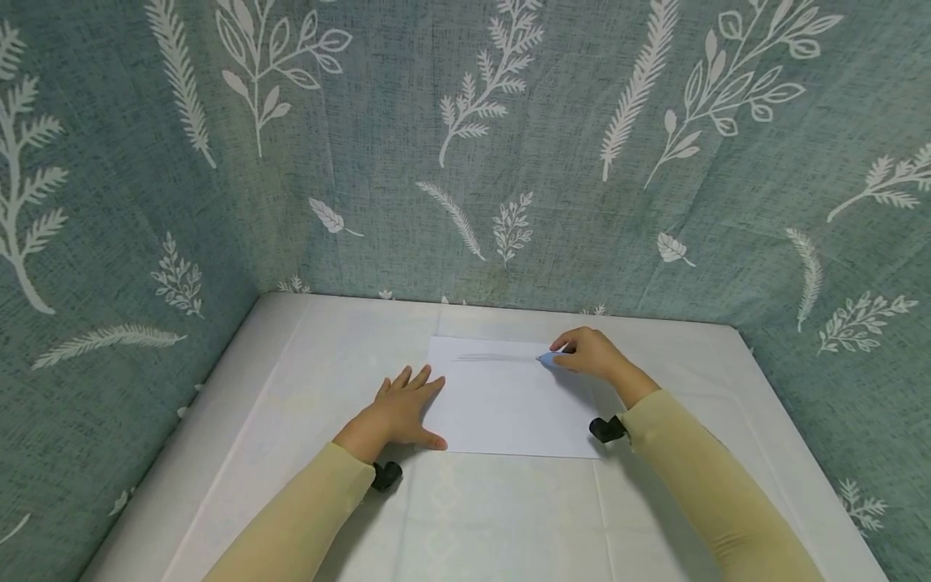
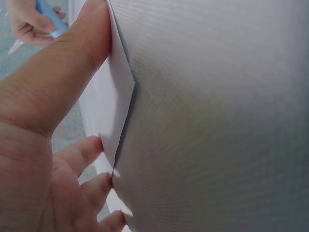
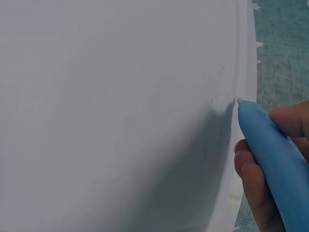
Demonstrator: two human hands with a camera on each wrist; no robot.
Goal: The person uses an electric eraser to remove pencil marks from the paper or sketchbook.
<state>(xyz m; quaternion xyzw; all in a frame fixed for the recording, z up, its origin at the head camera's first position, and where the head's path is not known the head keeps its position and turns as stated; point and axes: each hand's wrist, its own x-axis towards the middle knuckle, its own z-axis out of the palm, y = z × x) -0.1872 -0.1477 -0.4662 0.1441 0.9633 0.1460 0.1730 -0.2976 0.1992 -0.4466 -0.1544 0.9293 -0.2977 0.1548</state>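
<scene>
A sheet of white paper (image 1: pixel 509 414) lies on the table, with a few faint, nearly level lines across its upper part. My right hand (image 1: pixel 595 356) pinches a thick light-blue pen (image 3: pixel 268 145) between thumb and fingers. The pen's small tip is right at the sheet, by the right end of those lines. My left hand (image 1: pixel 398 411) rests at the sheet's left edge with fingers spread. Its thumb (image 2: pixel 72 63) presses near the lower left corner, and in the left wrist view that edge looks slightly lifted between thumb and fingers.
A white cloth (image 1: pixel 502 525) with fold creases covers the table. Green fabric (image 1: pixel 393 210) with white leaf prints hangs behind it and along both sides. Small black devices (image 1: pixel 607 429) sit at both wrists, by the yellowish sleeves (image 1: pixel 698 469).
</scene>
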